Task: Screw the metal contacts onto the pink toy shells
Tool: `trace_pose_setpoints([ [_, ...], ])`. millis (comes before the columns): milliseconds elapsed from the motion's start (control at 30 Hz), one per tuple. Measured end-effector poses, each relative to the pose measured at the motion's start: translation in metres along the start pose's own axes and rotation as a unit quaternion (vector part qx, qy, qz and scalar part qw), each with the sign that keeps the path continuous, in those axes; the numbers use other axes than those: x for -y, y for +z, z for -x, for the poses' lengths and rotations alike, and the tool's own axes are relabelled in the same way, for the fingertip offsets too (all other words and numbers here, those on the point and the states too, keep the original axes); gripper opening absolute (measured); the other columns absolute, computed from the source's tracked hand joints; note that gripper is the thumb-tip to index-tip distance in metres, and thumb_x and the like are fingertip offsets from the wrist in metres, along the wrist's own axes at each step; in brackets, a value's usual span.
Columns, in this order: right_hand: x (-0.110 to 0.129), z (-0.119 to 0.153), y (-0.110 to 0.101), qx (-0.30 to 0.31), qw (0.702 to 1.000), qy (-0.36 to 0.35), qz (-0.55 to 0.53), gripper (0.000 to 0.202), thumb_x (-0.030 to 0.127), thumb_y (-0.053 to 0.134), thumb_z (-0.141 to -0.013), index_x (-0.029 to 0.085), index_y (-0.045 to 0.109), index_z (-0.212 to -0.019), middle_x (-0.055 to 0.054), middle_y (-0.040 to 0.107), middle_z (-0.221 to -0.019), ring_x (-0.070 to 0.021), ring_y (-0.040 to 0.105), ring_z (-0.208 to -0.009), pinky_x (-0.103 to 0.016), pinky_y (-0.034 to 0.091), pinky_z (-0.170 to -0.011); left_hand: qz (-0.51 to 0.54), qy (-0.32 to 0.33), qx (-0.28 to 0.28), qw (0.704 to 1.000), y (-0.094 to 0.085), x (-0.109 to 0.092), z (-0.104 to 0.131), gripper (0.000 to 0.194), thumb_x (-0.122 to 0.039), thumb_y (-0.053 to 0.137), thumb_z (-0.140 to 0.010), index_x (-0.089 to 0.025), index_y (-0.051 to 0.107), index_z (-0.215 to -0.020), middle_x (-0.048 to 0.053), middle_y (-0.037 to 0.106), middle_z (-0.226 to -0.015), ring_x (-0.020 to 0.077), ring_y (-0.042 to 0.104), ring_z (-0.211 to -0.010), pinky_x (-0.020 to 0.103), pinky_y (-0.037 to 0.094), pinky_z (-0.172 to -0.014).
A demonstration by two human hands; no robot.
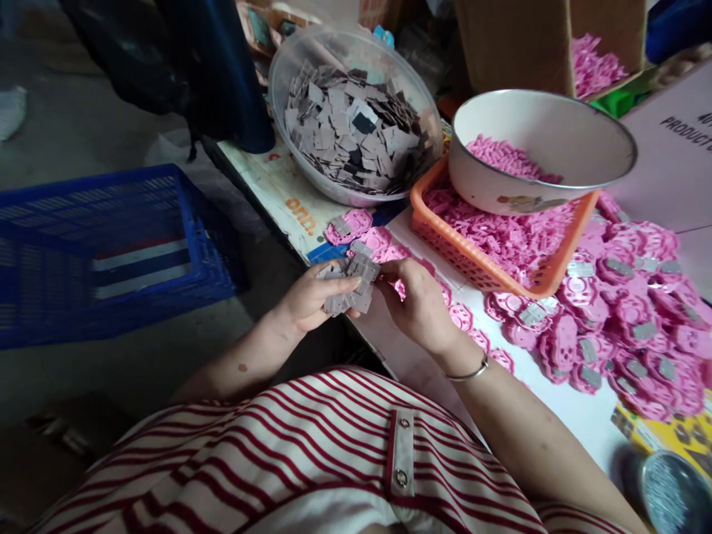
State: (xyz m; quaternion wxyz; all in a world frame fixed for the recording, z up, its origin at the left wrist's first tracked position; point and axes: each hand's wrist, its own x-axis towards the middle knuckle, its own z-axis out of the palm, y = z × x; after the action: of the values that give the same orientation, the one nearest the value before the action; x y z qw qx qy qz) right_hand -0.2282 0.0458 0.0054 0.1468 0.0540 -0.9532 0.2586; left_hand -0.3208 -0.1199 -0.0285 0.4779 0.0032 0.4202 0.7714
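My left hand (312, 297) is closed around a fanned bunch of small flat grey plates (351, 285), its thumb lying across the top. At the right edge of that bunch is my right hand (418, 300), with thumb and fingers pinched together; what lies between the fingertips is hidden. Just beyond both hands, a row of pink plastic parts (460, 317) runs along the table edge. One pink part (348, 226) at the far end of the row carries a grey plate.
A clear tub (356, 199) of grey plates stands behind my hands. Right of it, an enamel basin (556, 148) rests on an orange basket (483, 261), both holding pink pieces. Piled pink parts (634, 319) and a metal bowl (648, 482) lie right. A blue crate (94, 193) stands left.
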Motion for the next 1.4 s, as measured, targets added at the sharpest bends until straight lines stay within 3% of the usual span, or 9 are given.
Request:
trace_pose_setpoints([
  [133,0.001,-0.002,-0.01,0.031,0.999,0.036,-0.002,0.032,0.017,0.054,-0.093,0.016,0.057,-0.125,-0.008,0.061,-0.096,-0.0161,0.057,-0.08,-0.028,0.047,-0.071,-0.022,-0.011,0.01,1.0,0.002,0.001,0.002,0.036,-0.024,0.087,-0.065,-0.012,0.066,-0.092,0.003,0.068,-0.074,0.0153,0.066,-0.057,0.023,0.057,-0.042],
  [267,-0.004,-0.004,-0.021,0.065,0.994,0.092,0.004,0.021,0.028,0.053,-0.096,0.017,0.071,-0.099,-0.009,0.064,-0.09,-0.0162,0.058,-0.077,-0.028,0.043,-0.07,-0.011,-0.009,-0.004,1.0,0.002,0.002,0.0,0.039,-0.025,0.088,-0.062,-0.011,0.066,-0.092,0.004,0.069,-0.074,0.0158,0.066,-0.058,0.023,0.058,-0.044],
  [433,-0.025,-0.005,-0.015,0.005,0.952,0.278,-0.13,0.021,0.028,0.059,-0.089,0.016,0.073,-0.097,-0.007,0.069,-0.088,-0.016,0.061,-0.079,-0.028,0.046,-0.074,0.001,-0.004,-0.029,1.0,-0.005,0.004,-0.002,0.042,-0.026,0.089,-0.062,-0.012,0.067,-0.095,0.003,0.07,-0.077,0.0144,0.066,-0.058,0.022,0.057,-0.044],
  [567,-0.032,-0.007,-0.005,-0.019,0.934,0.329,-0.139,0.025,0.029,0.062,-0.083,0.013,0.072,-0.099,-0.004,0.068,-0.077,-0.0125,0.054,-0.064,-0.025,0.041,-0.06,-0.005,-0.004,-0.032,0.999,-0.009,0.005,-0.002,0.042,-0.027,0.088,-0.063,-0.012,0.067,-0.095,0.004,0.07,-0.078,0.015,0.067,-0.059,0.022,0.057,-0.044],
  [800,-0.027,-0.013,-0.001,0.006,0.927,0.353,-0.126,0.027,0.037,0.067,-0.079,0.013,0.072,-0.091,0.0,0.059,-0.06,-0.0092,0.043,-0.051,-0.024,0.032,-0.052,-0.003,-0.009,-0.039,0.999,-0.006,0.005,-0.003,0.046,-0.028,0.09,-0.06,-0.01,0.067,-0.095,0.004,0.07,-0.076,0.0151,0.066,-0.058,0.022,0.056,-0.043],
  [967,-0.022,-0.014,-0.009,-0.005,0.932,0.345,-0.114,0.031,0.041,0.068,-0.081,0.013,0.071,-0.093,-0.002,0.061,-0.066,-0.0105,0.046,-0.057,-0.024,0.033,-0.054,-0.001,-0.014,-0.049,0.999,-0.002,0.004,-0.003,0.047,-0.027,0.091,-0.058,-0.01,0.067,-0.094,0.003,0.069,-0.076,0.0143,0.065,-0.057,0.023,0.057,-0.043],
  [1200,0.001,-0.017,-0.013,0.049,0.931,0.243,-0.266,0.031,0.045,0.069,-0.082,0.016,0.071,-0.095,-0.006,0.07,-0.09,-0.0146,0.059,-0.078,-0.027,0.046,-0.072,-0.025,-0.016,-0.041,0.999,0.004,0.01,-0.004,0.044,-0.024,0.09,-0.058,-0.013,0.064,-0.092,0.001,0.068,-0.078,0.0136,0.065,-0.057,0.026,0.059,-0.045],
  [1267,0.001,-0.017,-0.011,0.052,0.912,0.265,-0.31,0.031,0.045,0.073,-0.078,0.016,0.069,-0.087,-0.004,0.068,-0.083,-0.0128,0.058,-0.074,-0.026,0.046,-0.069,-0.023,-0.019,-0.037,0.999,0.006,0.011,-0.003,0.045,-0.024,0.09,-0.058,-0.013,0.065,-0.093,0.0,0.068,-0.079,0.0134,0.065,-0.058,0.025,0.059,-0.045],
  [1400,0.0,-0.016,-0.01,0.027,0.828,0.351,-0.436,0.045,0.057,0.078,-0.07,0.016,0.06,-0.076,0.001,0.058,-0.068,-0.0082,0.049,-0.057,-0.021,0.04,-0.052,-0.007,-0.022,-0.025,0.999,0.008,0.011,-0.003,0.042,-0.026,0.089,-0.061,-0.014,0.065,-0.093,0.0,0.068,-0.078,0.0138,0.065,-0.06,0.024,0.058,-0.045],
])
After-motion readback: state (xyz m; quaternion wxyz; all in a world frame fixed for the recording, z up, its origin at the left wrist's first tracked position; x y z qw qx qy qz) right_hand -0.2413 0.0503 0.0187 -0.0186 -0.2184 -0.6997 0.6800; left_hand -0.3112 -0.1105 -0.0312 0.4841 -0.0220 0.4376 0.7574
